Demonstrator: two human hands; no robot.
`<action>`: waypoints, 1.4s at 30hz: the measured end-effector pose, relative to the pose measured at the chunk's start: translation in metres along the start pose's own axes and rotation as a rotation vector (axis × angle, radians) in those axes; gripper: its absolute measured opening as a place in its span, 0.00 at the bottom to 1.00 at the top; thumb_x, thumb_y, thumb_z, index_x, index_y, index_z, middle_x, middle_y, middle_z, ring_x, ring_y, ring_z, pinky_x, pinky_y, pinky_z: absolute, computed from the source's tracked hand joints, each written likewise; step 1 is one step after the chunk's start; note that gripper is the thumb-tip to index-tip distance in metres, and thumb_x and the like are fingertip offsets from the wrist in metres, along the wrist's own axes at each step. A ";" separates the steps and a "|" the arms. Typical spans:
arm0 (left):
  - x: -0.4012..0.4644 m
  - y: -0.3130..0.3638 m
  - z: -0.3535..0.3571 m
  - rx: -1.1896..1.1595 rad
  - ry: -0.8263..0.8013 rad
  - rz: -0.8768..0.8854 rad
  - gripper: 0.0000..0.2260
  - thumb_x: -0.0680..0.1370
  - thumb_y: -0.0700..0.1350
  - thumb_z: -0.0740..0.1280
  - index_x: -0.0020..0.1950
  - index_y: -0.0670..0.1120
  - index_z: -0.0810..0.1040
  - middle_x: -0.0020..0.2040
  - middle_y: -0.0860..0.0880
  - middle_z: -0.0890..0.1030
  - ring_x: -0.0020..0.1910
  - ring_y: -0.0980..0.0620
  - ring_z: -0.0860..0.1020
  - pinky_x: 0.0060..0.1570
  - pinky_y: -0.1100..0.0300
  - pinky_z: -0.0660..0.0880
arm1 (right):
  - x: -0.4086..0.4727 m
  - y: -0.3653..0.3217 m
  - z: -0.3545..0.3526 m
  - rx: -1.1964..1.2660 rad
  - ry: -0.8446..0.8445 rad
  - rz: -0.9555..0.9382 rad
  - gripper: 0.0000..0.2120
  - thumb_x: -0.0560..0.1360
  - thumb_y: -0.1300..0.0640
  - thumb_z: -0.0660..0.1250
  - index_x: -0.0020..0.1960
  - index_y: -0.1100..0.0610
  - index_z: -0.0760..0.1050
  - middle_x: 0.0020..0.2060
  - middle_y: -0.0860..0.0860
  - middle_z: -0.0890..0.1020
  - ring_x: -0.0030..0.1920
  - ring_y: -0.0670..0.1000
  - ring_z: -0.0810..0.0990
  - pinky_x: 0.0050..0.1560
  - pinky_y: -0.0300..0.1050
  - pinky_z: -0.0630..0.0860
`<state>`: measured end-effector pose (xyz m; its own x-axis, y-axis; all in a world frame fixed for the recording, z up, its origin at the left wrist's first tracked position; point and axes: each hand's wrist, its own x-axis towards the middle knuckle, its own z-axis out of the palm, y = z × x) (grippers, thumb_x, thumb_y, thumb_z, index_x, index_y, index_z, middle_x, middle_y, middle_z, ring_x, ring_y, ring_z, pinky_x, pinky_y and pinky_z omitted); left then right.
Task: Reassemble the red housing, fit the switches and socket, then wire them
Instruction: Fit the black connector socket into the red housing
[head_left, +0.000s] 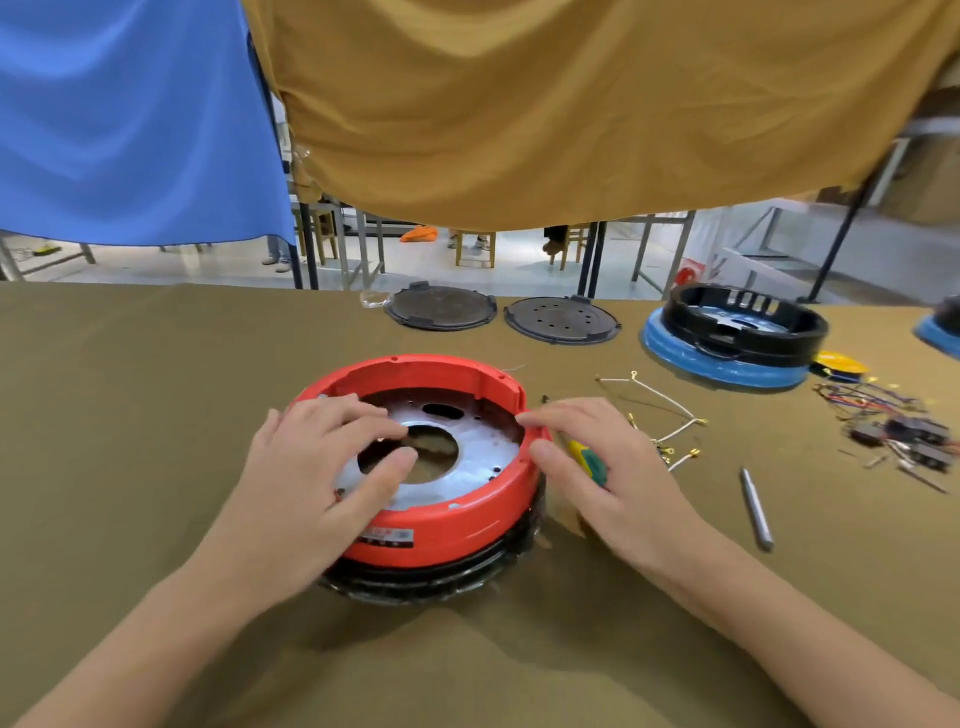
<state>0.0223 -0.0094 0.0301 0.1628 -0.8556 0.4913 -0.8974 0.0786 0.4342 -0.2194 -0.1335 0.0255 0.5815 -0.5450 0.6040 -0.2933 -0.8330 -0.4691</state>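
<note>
**Both hands on the red housing**

Olive cloth covers the table (156, 415) from edge to edge. Dead centre on it sits the red housing (447, 525), a round open ring stacked on a black base (431, 582), with a silvery metal plate (483, 441) inside showing a big middle hole. Far right, a black ring rests on a blue base (727, 358). Along the far edge lie two dark round lids (440, 313) side by side.

The left hand (317, 467) reaches over the near-left rim, fingers spread and nearly straight, tips resting on the metal plate, nothing gripped. The right hand (597, 467) lies at the housing's right rim, fingertips touching the red edge, and it holds a screwdriver with a yellow-green handle (587, 460) tucked under the fingers.

Right of that hand: white wires (665, 410) with gold terminals, then a grey metal rod (756, 512). Further right lies a tangle of coloured wires and dark switches (904, 431).
</note>
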 end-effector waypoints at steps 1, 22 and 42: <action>-0.001 0.005 0.002 0.037 -0.044 0.000 0.21 0.75 0.67 0.52 0.48 0.59 0.82 0.53 0.66 0.78 0.62 0.67 0.69 0.74 0.48 0.53 | 0.005 0.008 -0.005 -0.045 0.080 0.081 0.11 0.80 0.52 0.64 0.58 0.53 0.80 0.51 0.44 0.80 0.56 0.44 0.76 0.60 0.39 0.71; 0.036 0.000 -0.042 0.027 -0.333 -0.027 0.06 0.72 0.57 0.64 0.47 0.64 0.78 0.53 0.66 0.75 0.58 0.64 0.70 0.58 0.63 0.67 | 0.025 0.040 -0.069 0.867 -0.036 0.865 0.10 0.76 0.62 0.68 0.54 0.55 0.84 0.51 0.60 0.84 0.44 0.54 0.84 0.42 0.44 0.82; 0.127 -0.035 -0.006 0.175 -0.703 -0.130 0.13 0.83 0.42 0.56 0.64 0.57 0.72 0.57 0.54 0.79 0.55 0.53 0.77 0.63 0.51 0.71 | 0.076 0.058 -0.051 0.961 -0.519 0.515 0.22 0.69 0.66 0.74 0.62 0.56 0.81 0.56 0.59 0.83 0.56 0.57 0.84 0.52 0.43 0.81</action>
<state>0.0771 -0.1172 0.0820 0.0240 -0.9831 -0.1815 -0.9505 -0.0787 0.3007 -0.2305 -0.2277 0.0772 0.8628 -0.5051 -0.0223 -0.0246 0.0022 -0.9997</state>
